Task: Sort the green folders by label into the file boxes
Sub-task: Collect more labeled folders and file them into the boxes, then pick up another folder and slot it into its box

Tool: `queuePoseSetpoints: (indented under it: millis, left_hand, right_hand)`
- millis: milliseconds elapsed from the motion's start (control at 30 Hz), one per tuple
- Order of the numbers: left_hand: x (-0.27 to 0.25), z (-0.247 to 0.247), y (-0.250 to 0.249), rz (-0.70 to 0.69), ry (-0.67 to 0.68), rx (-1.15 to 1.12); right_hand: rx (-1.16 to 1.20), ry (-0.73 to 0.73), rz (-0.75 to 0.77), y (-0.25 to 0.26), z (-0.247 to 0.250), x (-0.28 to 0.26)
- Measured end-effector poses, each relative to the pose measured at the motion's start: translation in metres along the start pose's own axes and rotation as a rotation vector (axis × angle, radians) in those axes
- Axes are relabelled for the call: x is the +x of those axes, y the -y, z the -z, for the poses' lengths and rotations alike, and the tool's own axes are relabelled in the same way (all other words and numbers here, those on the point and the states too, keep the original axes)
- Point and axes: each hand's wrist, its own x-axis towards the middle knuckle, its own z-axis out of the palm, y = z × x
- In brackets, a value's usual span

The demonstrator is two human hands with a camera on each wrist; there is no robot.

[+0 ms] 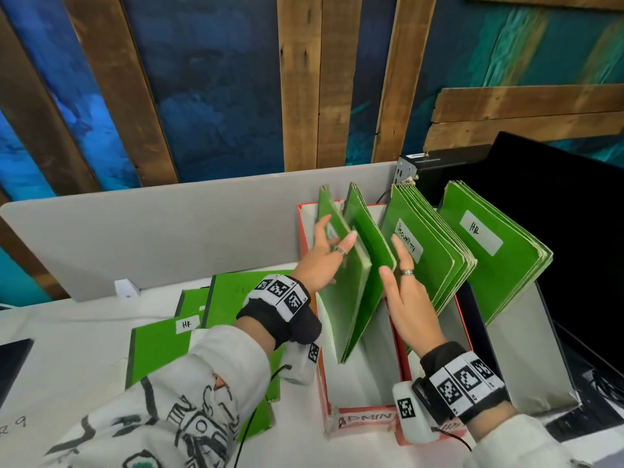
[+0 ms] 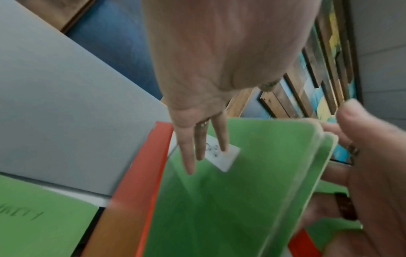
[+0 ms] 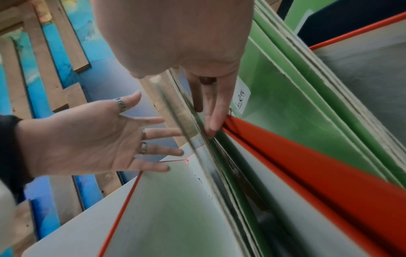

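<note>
Three file boxes stand in a row. The red ADMIN box [image 1: 366, 418] holds two leaning groups of green folders [image 1: 344, 298]. My left hand [image 1: 332, 243] lays straight fingers [image 2: 197, 153] on the left group's face, across its white label. Straight fingers of my right hand [image 1: 401, 271] lie along the right group's far side, with the thumb on its near face. The neighbouring red box holds the SECURITY folders [image 1: 429, 261], and the dark box [image 1: 526, 349] holds the HR folders [image 1: 496, 251]. Loose green folders [image 1: 158, 349], one labelled HR, lie on the table at the left.
A grey divider panel [image 1: 169, 231] runs behind the table and boxes. A black monitor [image 1: 574, 214] stands at the far right. A dark flat device [image 1: 13, 363] lies at the left edge. Thin cables trail from my wrist cameras over the white table [image 1: 84, 349].
</note>
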Motion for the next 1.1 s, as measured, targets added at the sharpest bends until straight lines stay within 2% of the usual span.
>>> queuePoseSetpoints:
  millis: [133,233,367,467,533,700,867,1000,1100]
  left_hand:
    - [0.000,-0.008,0.013,0.083,0.214,0.130]
    - [-0.003,-0.005,0.022,0.118,0.255,0.172]
    - [-0.012,0.003,0.024,0.016,0.116,0.226]
    - [-0.022,0.018,0.032,-0.068,-0.051,0.113]
    - [-0.031,0.036,0.043,-0.072,-0.187,0.052]
    - [-0.050,0.096,0.092,0.091,-0.428,-0.015]
    - [-0.078,0.152,0.139,0.248,-0.578,-0.009]
    - [-0.094,0.191,0.175,0.348,-0.593,0.039]
    - [-0.102,0.215,0.198,0.427,-0.545,0.099]
  right_hand:
    - [-0.068,0.013,-0.071,-0.001,-0.001,0.004]
    - [-0.081,0.002,-0.119,-0.001,0.000,0.011]
    - [0.038,-0.037,-0.124,0.000,-0.002,0.016]
    - [0.071,-0.063,-0.146,0.003,-0.007,0.017]
    - [0.063,-0.065,-0.156,0.003,-0.010,0.018]
    - [0.048,-0.064,-0.190,0.013,-0.002,0.023]
    - [-0.235,-0.205,-0.183,0.043,0.002,0.019]
    - [-0.169,-0.382,-0.068,0.083,-0.003,0.016]
    - [-0.108,-0.385,0.076,0.120,-0.020,0.012]
